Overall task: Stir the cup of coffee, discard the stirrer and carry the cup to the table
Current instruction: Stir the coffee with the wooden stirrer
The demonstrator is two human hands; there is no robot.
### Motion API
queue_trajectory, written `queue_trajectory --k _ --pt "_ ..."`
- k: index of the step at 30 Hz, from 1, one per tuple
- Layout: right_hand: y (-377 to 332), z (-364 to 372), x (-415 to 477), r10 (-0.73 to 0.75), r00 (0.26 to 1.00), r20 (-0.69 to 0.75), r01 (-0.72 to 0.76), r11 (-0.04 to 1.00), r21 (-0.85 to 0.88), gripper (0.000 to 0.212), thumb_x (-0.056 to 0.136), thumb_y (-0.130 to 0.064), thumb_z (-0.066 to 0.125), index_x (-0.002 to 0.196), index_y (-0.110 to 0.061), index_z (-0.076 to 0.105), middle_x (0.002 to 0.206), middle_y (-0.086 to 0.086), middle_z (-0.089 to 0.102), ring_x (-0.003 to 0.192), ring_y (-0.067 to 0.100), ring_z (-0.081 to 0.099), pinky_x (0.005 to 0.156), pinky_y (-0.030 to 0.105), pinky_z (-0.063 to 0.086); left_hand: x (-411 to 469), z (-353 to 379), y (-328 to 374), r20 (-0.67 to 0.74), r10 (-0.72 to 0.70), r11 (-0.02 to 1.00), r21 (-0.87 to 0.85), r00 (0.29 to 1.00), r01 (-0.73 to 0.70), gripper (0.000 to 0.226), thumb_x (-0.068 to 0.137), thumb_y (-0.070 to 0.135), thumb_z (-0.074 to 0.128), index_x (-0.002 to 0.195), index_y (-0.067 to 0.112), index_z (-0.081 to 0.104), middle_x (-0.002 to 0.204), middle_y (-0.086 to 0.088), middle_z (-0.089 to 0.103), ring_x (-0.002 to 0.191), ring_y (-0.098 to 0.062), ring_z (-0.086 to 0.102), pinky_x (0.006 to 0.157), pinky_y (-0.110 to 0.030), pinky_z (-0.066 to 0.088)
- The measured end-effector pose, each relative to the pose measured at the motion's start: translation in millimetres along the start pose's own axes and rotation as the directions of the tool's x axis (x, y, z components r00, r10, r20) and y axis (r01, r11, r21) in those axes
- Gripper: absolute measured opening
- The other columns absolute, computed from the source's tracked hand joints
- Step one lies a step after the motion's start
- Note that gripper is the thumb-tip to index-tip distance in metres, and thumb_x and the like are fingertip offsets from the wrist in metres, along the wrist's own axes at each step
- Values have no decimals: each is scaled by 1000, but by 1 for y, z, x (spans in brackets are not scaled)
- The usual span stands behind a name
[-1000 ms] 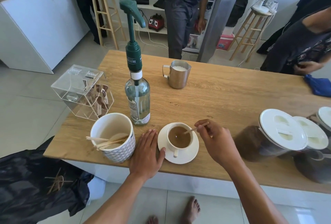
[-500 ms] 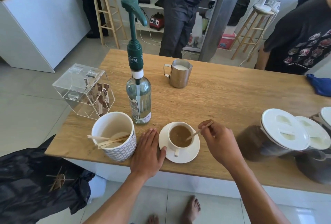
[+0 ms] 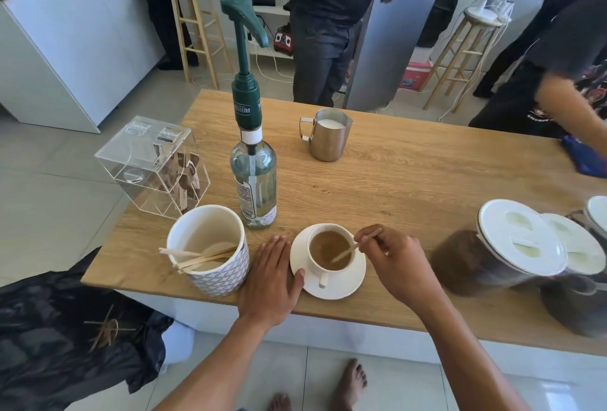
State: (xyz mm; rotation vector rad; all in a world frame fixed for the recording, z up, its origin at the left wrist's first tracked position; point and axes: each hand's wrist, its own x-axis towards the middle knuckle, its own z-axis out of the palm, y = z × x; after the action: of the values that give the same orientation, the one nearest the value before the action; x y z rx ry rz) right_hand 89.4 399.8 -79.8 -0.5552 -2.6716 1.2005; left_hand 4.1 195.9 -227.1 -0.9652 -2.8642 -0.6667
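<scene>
Now the right hand (image 3: 399,262) pinches the thin wooden stirrer (image 3: 353,248), dipped in the white coffee cup (image 3: 328,254); the left hand (image 3: 271,280) lies flat, thumb touching the round white saucer (image 3: 345,289).

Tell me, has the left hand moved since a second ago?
No. The left hand stays flat on the counter, thumb against the saucer rim, beside the patterned mug.

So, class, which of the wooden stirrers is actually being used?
The stirrer pinched by the right hand, its tip in the coffee cup. The others lean loose in the patterned pot or lie on the black bag.
</scene>
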Motion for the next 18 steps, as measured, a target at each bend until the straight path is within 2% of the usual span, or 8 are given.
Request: queue_trajectory --k 3,5,7,9,11,15,16,18 --pt "0 -3 1 15 993 -117 -14 1000 10 18 96 -16 57 87 -25 70 71 -11 69 63 6 62 59 26 49 0 0 0 -1 1 1000 -1 1000 -1 64 99 49 30 149 10 39 155 -6 39 147 -20 26 122 -37 15" --pt "0 -1 2 -1 999 -54 2 999 32 17 95 -16 58 89 -26 71 80 -11 73 71 9 66 66 30 53 0 0 0 1 1 1000 -1 1000 -1 64 99 49 30 148 9 40 154 -6 40 147 -20 27 121 -37 16" --pt "1 1 0 1 1000 26 -2 1000 18 19 95 -17 58 85 -26 72 79 -8 73 67 17 67 65 36 55 0 0 0 4 -1 1000 -2 1000 1 64 99 49 30 148 9 40 154 -6 40 147 -20 27 121 -38 16" --pt "2 -2 0 20 999 -28 -20 1000 2 20 95 -14 56 85 -20 72 70 -11 69 56 13 60 55 26 49 0 0 0 3 -3 1000 -4 1000 3 64 99 50 29 148 9 40 154 -6 40 147 -20 27 121 -38 16" --pt "2 -3 2 39 992 -116 -37 999 18 19 96 -14 56 88 -21 70 71 -12 68 58 14 60 55 26 46 0 1 0 1 0 1000 -7 1000 0 64 99 49 30 148 9 40 154 -7 40 146 -21 28 121 -38 17" --pt "1 2 -1 -6 1000 24 5 999 49 22 95 -17 57 83 -32 69 83 -8 74 69 31 66 65 43 53 0 1 -1 7 -8 1000 -5 1000 8 65 99 50 28 149 10 39 155 -5 39 147 -19 26 122 -39 17" --pt "2 2 -2 6 999 32 -8 999 49 22 95 -17 57 81 -29 70 81 -9 73 68 32 65 64 42 52 0 1 0 7 -9 1000 -6 1000 9 65 99 51 28 149 10 38 156 -5 38 147 -19 25 122 -39 17" --pt "3 -2 -1 38 999 -34 -37 999 39 20 95 -16 55 83 -23 70 78 -10 72 64 23 63 60 34 48 0 0 0 5 -9 1000 -4 1000 9 65 99 51 27 149 10 38 156 -5 38 148 -19 25 122 -39 16"
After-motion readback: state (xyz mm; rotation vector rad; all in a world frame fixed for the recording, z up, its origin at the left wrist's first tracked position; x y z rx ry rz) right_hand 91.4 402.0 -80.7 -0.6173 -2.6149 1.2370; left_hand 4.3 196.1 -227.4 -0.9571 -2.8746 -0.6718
